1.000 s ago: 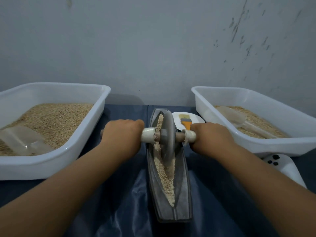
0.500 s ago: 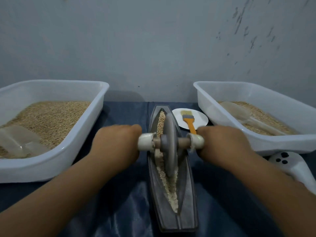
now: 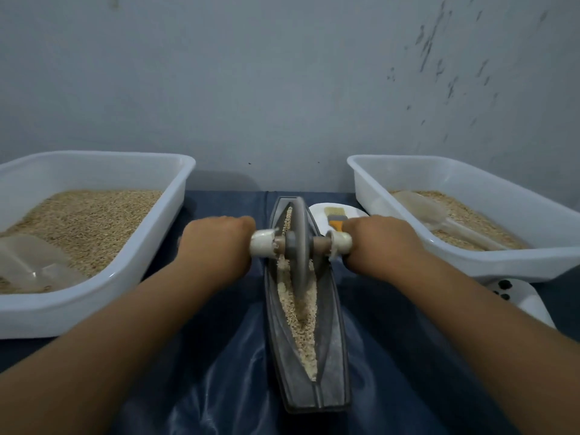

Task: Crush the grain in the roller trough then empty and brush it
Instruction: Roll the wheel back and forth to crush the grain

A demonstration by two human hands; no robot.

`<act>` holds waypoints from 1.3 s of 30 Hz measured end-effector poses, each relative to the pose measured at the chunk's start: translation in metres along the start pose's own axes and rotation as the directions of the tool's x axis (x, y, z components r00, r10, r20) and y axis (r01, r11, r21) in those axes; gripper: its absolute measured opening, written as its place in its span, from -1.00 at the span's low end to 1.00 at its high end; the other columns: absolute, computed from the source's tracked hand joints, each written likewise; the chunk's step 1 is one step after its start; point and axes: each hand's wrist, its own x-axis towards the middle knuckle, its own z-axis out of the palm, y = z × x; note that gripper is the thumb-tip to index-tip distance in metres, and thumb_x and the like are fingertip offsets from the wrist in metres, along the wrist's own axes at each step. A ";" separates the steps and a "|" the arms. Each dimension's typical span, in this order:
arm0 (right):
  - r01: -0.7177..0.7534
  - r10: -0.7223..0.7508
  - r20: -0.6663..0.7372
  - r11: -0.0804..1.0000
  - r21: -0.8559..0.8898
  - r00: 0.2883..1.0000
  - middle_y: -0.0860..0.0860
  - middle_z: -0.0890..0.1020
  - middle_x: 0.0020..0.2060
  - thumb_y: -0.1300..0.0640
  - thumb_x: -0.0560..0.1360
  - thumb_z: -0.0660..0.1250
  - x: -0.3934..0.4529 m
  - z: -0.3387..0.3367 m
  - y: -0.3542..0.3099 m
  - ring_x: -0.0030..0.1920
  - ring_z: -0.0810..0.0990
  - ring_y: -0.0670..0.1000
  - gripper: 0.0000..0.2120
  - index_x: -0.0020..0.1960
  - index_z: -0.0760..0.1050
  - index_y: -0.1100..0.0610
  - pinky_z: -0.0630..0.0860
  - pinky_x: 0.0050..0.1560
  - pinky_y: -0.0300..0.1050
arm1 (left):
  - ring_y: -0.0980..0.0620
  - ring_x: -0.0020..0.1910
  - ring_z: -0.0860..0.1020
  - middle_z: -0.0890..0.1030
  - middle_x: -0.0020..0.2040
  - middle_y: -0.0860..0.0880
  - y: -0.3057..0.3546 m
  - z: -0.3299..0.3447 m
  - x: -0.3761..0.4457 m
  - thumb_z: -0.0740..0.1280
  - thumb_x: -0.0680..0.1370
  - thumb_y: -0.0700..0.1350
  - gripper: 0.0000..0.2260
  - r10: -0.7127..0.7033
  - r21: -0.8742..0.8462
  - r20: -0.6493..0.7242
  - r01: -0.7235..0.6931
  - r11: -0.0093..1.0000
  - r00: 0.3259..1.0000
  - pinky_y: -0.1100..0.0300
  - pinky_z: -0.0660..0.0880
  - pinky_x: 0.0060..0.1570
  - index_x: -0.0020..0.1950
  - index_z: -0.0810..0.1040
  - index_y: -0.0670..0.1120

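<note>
2 bare forearms enter from the near corners of the view and narrow toward the wrists. No sleeve, cuff, glove, watch, band or ring shows anywhere along them; whatever is worn higher up lies outside the view. The left hand point(image 3: 216, 246) shows its back and a rounded row of knuckles, with the thumb side turned inward toward the grip. The right hand point(image 3: 381, 243) shows the same: a smooth back, knuckles forming a low ridge, the thumb side facing inward. Fingertips and nails of both hands are hidden beneath the palms. The dim light leaves the near forearms in shadow.
</note>
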 end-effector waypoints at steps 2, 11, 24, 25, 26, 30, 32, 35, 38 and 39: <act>0.031 -0.032 0.042 0.999 0.018 0.999 -0.08 0.50 -0.34 0.05 0.35 0.31 -0.032 -0.011 -0.001 -0.33 0.47 -0.06 -0.85 -0.27 0.32 -0.03 0.36 -0.37 -0.17 | 0.07 -0.31 0.46 0.39 -0.34 0.09 0.003 -0.011 -0.026 0.33 0.45 0.00 -0.81 0.014 -0.010 0.031 -0.014 1.000 0.999 0.17 0.40 -0.31 -0.16 0.29 0.09; 0.043 -0.037 0.165 0.999 -0.034 0.986 -0.13 0.50 -0.33 -0.12 0.38 0.31 -0.095 -0.045 -0.004 -0.31 0.46 -0.18 -0.83 -0.19 0.34 -0.11 0.36 -0.38 -0.26 | 0.09 -0.58 0.38 0.36 -0.53 0.08 -0.003 -0.026 -0.079 0.46 0.08 0.01 -0.66 0.135 -0.011 -0.103 -0.136 0.991 0.986 0.22 0.36 -0.61 -0.34 0.32 0.09; -0.084 0.086 -0.066 0.996 0.041 0.994 -0.08 0.48 -0.35 0.13 0.23 0.35 0.047 0.009 0.003 -0.39 0.42 -0.06 -0.81 -0.24 0.37 -0.04 0.26 -0.42 -0.18 | 0.02 -0.36 0.39 0.30 -0.41 0.10 -0.014 0.017 0.052 0.37 0.40 -0.03 -0.76 -0.009 0.009 -0.071 0.009 1.000 0.997 0.14 0.35 -0.29 -0.20 0.28 0.10; -0.073 0.076 -0.077 0.997 0.039 0.994 -0.09 0.47 -0.34 0.11 0.27 0.34 0.042 0.010 0.003 -0.39 0.40 -0.06 -0.83 -0.19 0.39 -0.06 0.27 -0.41 -0.17 | 0.02 -0.35 0.40 0.30 -0.40 0.10 -0.012 0.015 0.047 0.37 0.41 -0.03 -0.76 -0.005 0.013 -0.066 0.006 1.000 0.998 0.14 0.35 -0.29 -0.20 0.28 0.10; -0.063 0.066 -0.076 0.997 0.041 0.995 -0.10 0.45 -0.35 0.09 0.32 0.33 0.034 0.011 0.002 -0.38 0.40 -0.06 -0.84 -0.15 0.39 -0.07 0.28 -0.40 -0.17 | 0.02 -0.34 0.40 0.31 -0.39 0.10 -0.009 0.013 0.040 0.38 0.41 -0.03 -0.75 0.000 0.017 -0.060 0.001 1.000 0.998 0.15 0.35 -0.29 -0.19 0.28 0.09; -0.018 0.022 -0.049 0.997 0.078 0.999 -0.10 0.42 -0.36 0.01 0.40 0.32 -0.018 0.008 0.003 -0.26 0.51 0.00 -0.80 -0.22 0.27 -0.07 0.29 -0.36 -0.15 | 0.05 -0.33 0.40 0.34 -0.33 0.11 0.002 -0.005 -0.006 0.37 0.43 0.02 -0.74 0.049 0.022 -0.064 -0.047 0.999 0.997 0.16 0.35 -0.29 -0.17 0.25 0.09; 0.014 -0.013 -0.020 0.997 0.075 1.000 -0.12 0.45 -0.34 -0.05 0.39 0.32 -0.052 0.000 0.004 -0.27 0.50 -0.06 -0.79 -0.23 0.27 -0.09 0.31 -0.38 -0.15 | 0.08 -0.39 0.36 0.31 -0.38 0.11 0.007 -0.017 -0.034 0.41 0.38 0.01 -0.70 0.103 0.022 -0.095 -0.102 0.995 0.990 0.18 0.28 -0.35 -0.21 0.25 0.09; 0.050 -0.052 0.049 0.998 0.045 0.997 -0.14 0.48 -0.34 -0.15 0.37 0.29 -0.095 -0.023 0.006 -0.32 0.45 -0.17 -0.80 -0.19 0.27 -0.14 0.30 -0.39 -0.24 | 0.03 -0.55 0.37 0.37 -0.49 0.09 0.008 -0.033 -0.069 0.53 0.14 -0.07 -0.64 0.182 -0.019 -0.201 -0.189 0.982 0.963 0.20 0.32 -0.54 -0.32 0.34 0.06; 0.066 -0.065 0.110 0.998 -0.006 0.992 -0.15 0.49 -0.35 -0.18 0.33 0.27 -0.111 -0.040 0.007 -0.36 0.43 -0.19 -0.80 -0.15 0.27 -0.20 0.24 -0.43 -0.29 | 0.02 -0.59 0.35 0.34 -0.53 0.07 0.003 -0.038 -0.083 0.51 0.06 -0.09 -0.60 0.196 0.007 -0.203 -0.199 0.980 0.959 0.25 0.20 -0.57 -0.35 0.29 0.07; 0.064 -0.062 0.127 0.998 -0.012 0.990 -0.15 0.49 -0.34 -0.17 0.33 0.27 -0.108 -0.041 0.006 -0.35 0.43 -0.19 -0.81 -0.16 0.29 -0.18 0.24 -0.43 -0.29 | 0.03 -0.60 0.35 0.34 -0.53 0.07 0.002 -0.037 -0.082 0.51 0.05 -0.09 -0.59 0.185 0.003 -0.195 -0.188 0.982 0.963 0.26 0.17 -0.56 -0.35 0.29 0.07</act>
